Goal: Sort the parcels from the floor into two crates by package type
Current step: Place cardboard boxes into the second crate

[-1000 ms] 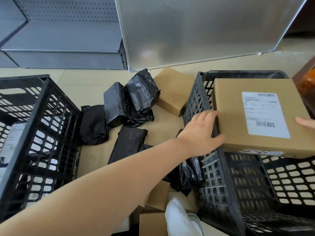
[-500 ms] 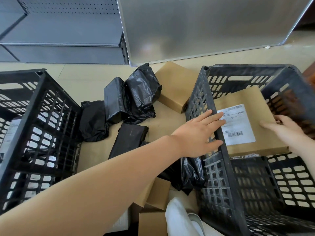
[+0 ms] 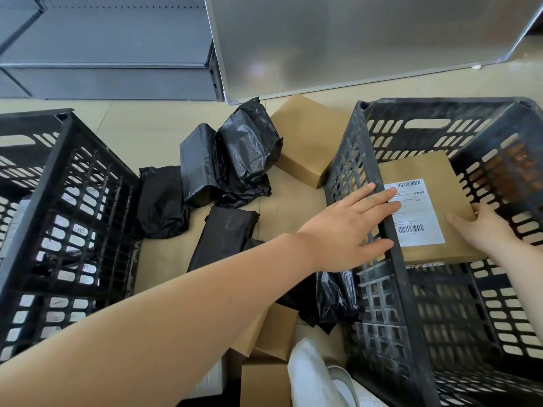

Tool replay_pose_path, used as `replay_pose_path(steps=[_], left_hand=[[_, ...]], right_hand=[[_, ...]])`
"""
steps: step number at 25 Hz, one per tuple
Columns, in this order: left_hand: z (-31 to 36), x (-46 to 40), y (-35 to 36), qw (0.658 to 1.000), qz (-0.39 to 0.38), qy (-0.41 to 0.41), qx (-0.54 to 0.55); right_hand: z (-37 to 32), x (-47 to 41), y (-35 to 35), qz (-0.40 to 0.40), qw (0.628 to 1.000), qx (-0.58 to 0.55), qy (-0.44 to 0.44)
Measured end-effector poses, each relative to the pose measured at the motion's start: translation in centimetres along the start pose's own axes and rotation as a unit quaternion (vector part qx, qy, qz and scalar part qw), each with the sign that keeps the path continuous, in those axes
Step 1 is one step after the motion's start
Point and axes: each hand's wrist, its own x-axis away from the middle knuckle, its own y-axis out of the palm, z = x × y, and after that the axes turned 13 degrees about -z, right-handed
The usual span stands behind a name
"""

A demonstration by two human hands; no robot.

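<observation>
Brown cardboard box w/ white label point(image 3: 423, 201) now lower in right black plastic crate point(image 3: 390, 289); left hand point(image 3: 349, 227) flat, fingers straight on rim; right hand point(image 3: 482, 230) still grips box edge.

L crate point(image 3: 63, 183) is cut off at 9 o'clock; contents behind its lattice are unclear. R crate point(image 3: 390, 230) runs off frame at 3 and 5 o'clock. Label point(image 3: 417, 214) text is too small to read. L hand point(image 3: 346, 227) covers the label's edge. Cardboard boxes point(image 3: 273, 333) at 6 o'clock sit partly under the forearm.
</observation>
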Motion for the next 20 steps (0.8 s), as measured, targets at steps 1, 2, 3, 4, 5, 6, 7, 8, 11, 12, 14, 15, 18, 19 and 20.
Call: replay_pose_path(steps=[1,2,3,4,5,6,7,8,11,12,14,15,18,19,20], left_hand=[[-0.1,0.0,0.0,1.000,0.001,0.001,0.002],[-0.1,0.0,0.1,1.000,0.003,0.003,0.005],[-0.1,0.0,0.2,1.000,0.005,0.005,0.008],[-0.1,0.0,0.3,1.000,0.008,0.007,0.012],[-0.2,0.0,0.4,1.000,0.010,0.009,0.016],[-0.2,-0.1,0.5,1.000,0.013,0.011,0.019],[-0.2,0.0,0.5,1.000,0.015,0.014,0.022],[-0.3,0.0,0.5,0.999,0.017,0.016,0.024],[-0.2,0.0,0.5,0.999,0.019,0.019,0.026],[-0.2,0.0,0.5,0.999,0.018,0.019,0.027],[-0.2,0.1,0.5,0.999,0.016,0.019,0.028],[-0.2,0.2,0.4,0.999,0.015,0.019,0.026],[-0.2,0.2,0.1,1.000,-0.001,0.015,0.023],[-0.3,0.2,-0.2,1.000,-0.004,0.015,0.023],[-0.4,0.3,-0.4,1.000,-0.003,0.018,0.021]], right_hand=[[0.5,-0.6,0.5,0.001,1.000,-0.014,0.015],[0.6,-0.4,0.9,-0.002,0.999,-0.025,0.024],[0.9,-0.5,1.2,-0.003,0.999,-0.028,0.022],[0.8,-0.2,1.6,-0.008,0.999,-0.025,0.020],[1.3,-0.3,2.1,-0.010,1.000,-0.007,0.014],[1.3,0.0,2.3,-0.011,1.000,0.008,0.019],[1.4,0.2,2.6,-0.016,0.999,0.017,0.022],[1.5,0.2,2.9,-0.036,0.999,0.003,0.022],[2.7,-0.4,4.2,-0.063,0.997,-0.044,0.021],[3.9,-1.6,4.6,-0.064,0.997,-0.031,0.019],[5.4,-3.8,4.9,-0.078,0.997,-0.004,0.005],[5.1,-3.5,4.9,-0.083,0.996,0.014,0.020],[2.5,-1.2,4.5,-0.063,0.998,0.001,0.030],[0.3,0.9,4.3,-0.041,0.999,-0.007,0.031],[-1.1,1.9,4.2,-0.013,0.999,-0.030,0.038]])
